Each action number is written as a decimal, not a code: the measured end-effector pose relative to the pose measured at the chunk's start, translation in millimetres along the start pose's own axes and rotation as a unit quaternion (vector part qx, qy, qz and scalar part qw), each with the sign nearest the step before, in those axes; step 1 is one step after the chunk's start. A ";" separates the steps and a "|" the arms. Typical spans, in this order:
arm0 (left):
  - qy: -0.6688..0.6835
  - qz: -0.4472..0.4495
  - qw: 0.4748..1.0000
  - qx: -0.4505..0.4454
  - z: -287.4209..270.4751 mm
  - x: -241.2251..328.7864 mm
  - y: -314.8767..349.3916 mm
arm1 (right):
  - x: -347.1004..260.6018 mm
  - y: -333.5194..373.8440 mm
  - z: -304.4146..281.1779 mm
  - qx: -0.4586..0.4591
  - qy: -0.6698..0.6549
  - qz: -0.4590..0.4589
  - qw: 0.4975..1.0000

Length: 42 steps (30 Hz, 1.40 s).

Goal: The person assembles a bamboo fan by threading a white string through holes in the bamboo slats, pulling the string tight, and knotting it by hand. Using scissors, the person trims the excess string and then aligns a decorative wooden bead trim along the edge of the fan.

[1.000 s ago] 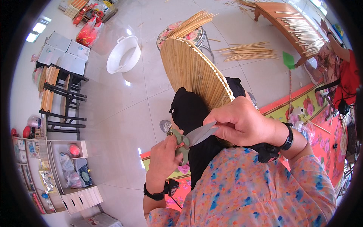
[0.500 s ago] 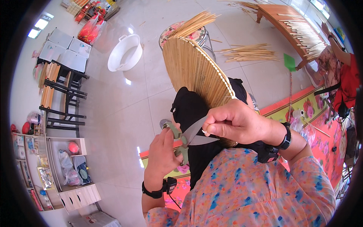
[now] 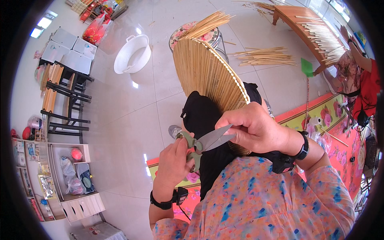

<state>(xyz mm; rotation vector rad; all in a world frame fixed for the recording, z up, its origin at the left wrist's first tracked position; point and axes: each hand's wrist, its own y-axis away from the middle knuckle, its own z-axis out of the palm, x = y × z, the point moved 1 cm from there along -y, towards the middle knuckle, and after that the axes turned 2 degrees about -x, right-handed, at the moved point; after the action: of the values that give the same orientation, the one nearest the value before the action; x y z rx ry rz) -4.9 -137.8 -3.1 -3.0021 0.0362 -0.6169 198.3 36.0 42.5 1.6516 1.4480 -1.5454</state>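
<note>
My left hand [image 3: 173, 162] grips a pair of scissors [image 3: 208, 141] with green handles. The silver blades are nearly together, and their tips reach the fingertips of my right hand [image 3: 256, 130]. That hand is closed in a pinch; what lies between its fingers is hidden now. Just beyond it stands a fan-shaped piece of straw-coloured stalks [image 3: 204, 76], tilted up between my black-clothed knees. White stitching [image 3: 224, 64] runs along its curved right edge. The lower end of the fan goes out of sight behind my right hand.
Stalk bundles lie on a flowered stool [image 3: 174, 38] and the tiled floor [image 3: 132, 116]. A white basin [image 3: 145, 62] stands left of the stool. A wooden bench [image 3: 294, 24] holds more stalks at far right, beside another person in red [image 3: 370, 84]. Left are black-legged stools [image 3: 68, 96] and shelves [image 3: 60, 160].
The scissor blades have swung from wide apart to almost together, at my right fingertips. A small white bit seen between those fingers before is out of sight now.
</note>
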 end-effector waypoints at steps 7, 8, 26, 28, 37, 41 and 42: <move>-0.034 0.001 0.997 0.066 0.5 4.9 -4.9 | -9.7 -2.3 0.3 -0.003 0.003 -0.007 1.000; -0.034 0.001 0.997 0.067 -0.7 5.3 -5.4 | -10.6 -2.6 0.3 -0.003 0.004 -0.007 1.000; 0.014 -0.024 0.999 -0.037 -3.2 4.2 0.8 | -9.5 -1.1 1.7 0.008 0.047 -0.033 0.998; -0.014 -0.010 1.000 0.025 -4.6 7.6 -2.2 | -9.5 -0.4 2.9 -0.014 0.058 -0.018 0.998; -0.039 -0.022 0.999 -0.005 -6.4 6.9 -2.1 | -13.6 -1.7 -0.5 0.009 0.055 -0.012 0.998; -0.013 -0.012 0.999 -0.031 0.1 1.7 3.2 | -4.4 2.9 -4.1 0.012 0.052 0.021 0.998; 0.060 -0.054 0.997 0.018 7.9 -7.3 9.3 | -4.4 0.8 -1.9 0.020 0.029 -0.003 0.999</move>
<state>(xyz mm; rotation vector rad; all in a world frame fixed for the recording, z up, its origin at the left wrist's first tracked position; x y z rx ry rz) -8.6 -146.2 -13.9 -2.9441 -0.1300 -0.7976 200.6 35.7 46.8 1.7307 1.4615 -1.5520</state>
